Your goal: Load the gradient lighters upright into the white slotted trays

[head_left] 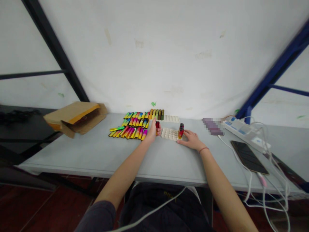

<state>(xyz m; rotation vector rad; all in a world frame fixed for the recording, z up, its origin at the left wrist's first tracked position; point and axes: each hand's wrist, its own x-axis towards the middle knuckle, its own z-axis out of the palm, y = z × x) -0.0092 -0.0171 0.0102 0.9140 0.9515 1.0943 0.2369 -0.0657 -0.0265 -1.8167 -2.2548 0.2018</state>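
Observation:
My left hand (152, 130) is closed around a small upright shiny tube (157, 128), red above and gold below. Just right of it lies a white tray (169, 133) with rows of round holes. A short row of red-and-gold tubes (181, 131) with dark tops stands upright at that tray's right end. My right hand (191, 140) grips the tray's right corner, thumb at the front edge and fingers against the standing tubes. Left of my left hand, many rainbow-coloured metallic tubes (131, 131) lie in rough rows on the grey table (164, 161).
Behind stand upright gold-ended tubes (156, 114) beside a second white tray (171, 119). An open brown paper bag (77, 116) lies at left. On the right are a blurred-out purple item (212, 126), a power strip (248, 133), a dark phone (249, 156) and loose white cables (251, 180).

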